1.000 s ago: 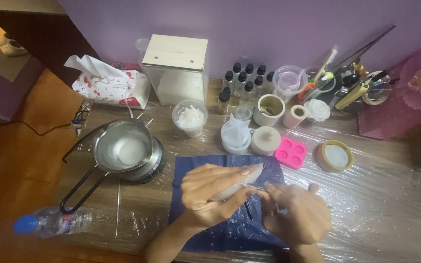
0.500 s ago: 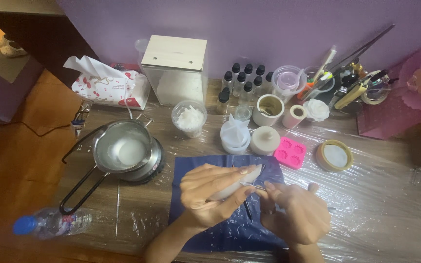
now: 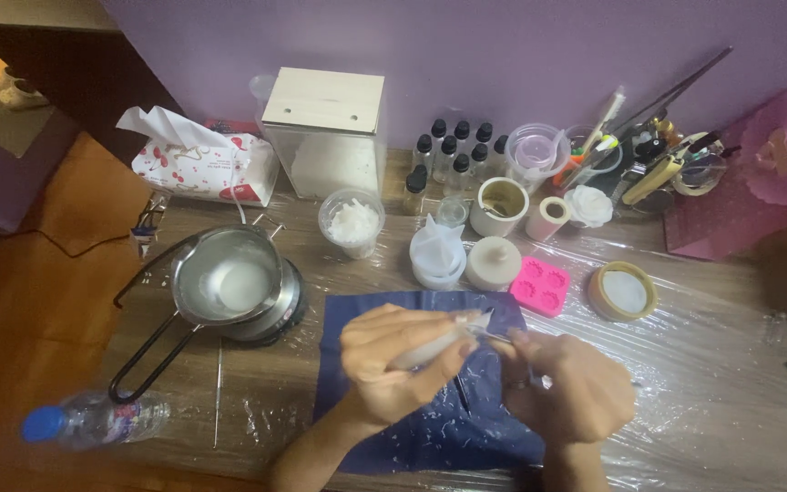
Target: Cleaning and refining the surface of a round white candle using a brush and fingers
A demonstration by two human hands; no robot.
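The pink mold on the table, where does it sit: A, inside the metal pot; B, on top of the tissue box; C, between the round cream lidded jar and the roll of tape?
C: the pink mold lies flat between the cream jar and the tape roll.

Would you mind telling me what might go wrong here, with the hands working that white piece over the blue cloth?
1. The left hand grips the white piece while the right hand works a thin tool at its tip; a slip might nick the left fingers.
2. White flakes already dot the blue cloth; more may scatter onto the plastic-covered table.
3. The pot sits near the left elbow and might get knocked.
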